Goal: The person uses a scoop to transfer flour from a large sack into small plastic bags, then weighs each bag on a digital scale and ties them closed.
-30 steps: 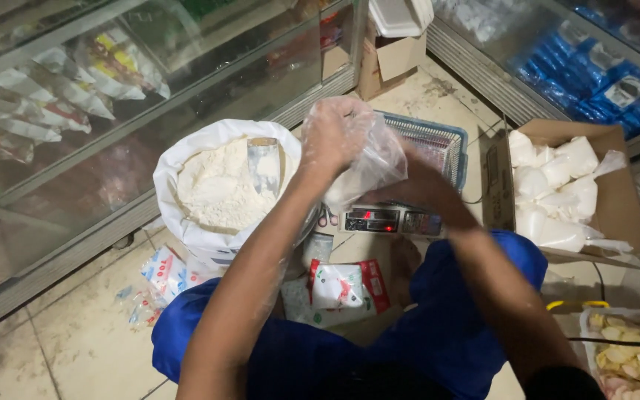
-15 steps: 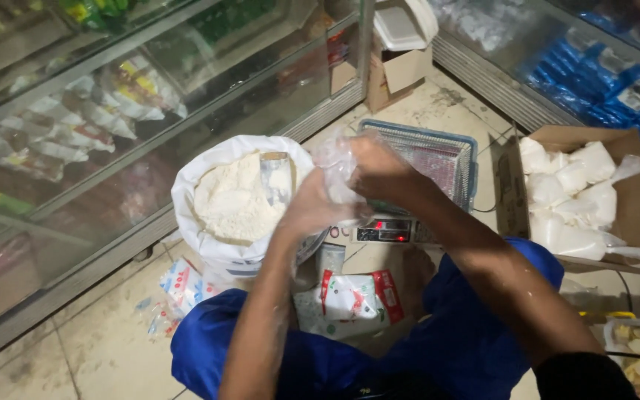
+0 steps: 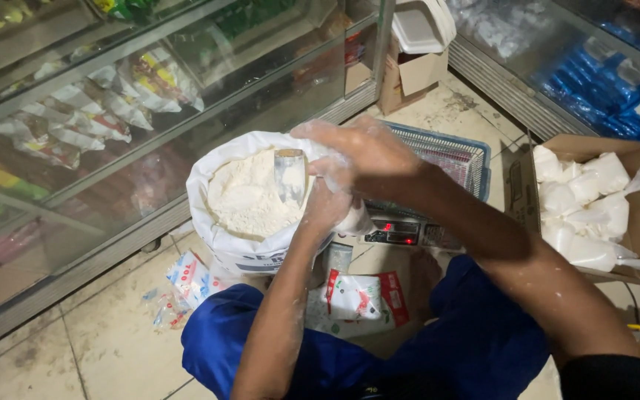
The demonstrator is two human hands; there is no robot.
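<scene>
floor [image 3: 75,326]: dusty tiles (glass cabinets beside) | both hands [image 3: 357,159] grasping small bag [image 3: 346,215] | flour sack [image 3: 250,200] open

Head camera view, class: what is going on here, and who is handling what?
A person in blue trousers sits on the tiled floor between glass display cases. Both floury hands, left hand and right hand, meet over a small clear bag beside an open white sack of flour with a metal scoop standing in it. A digital scale sits just behind, and a cardboard box of filled white bags stands to the right.
</scene>
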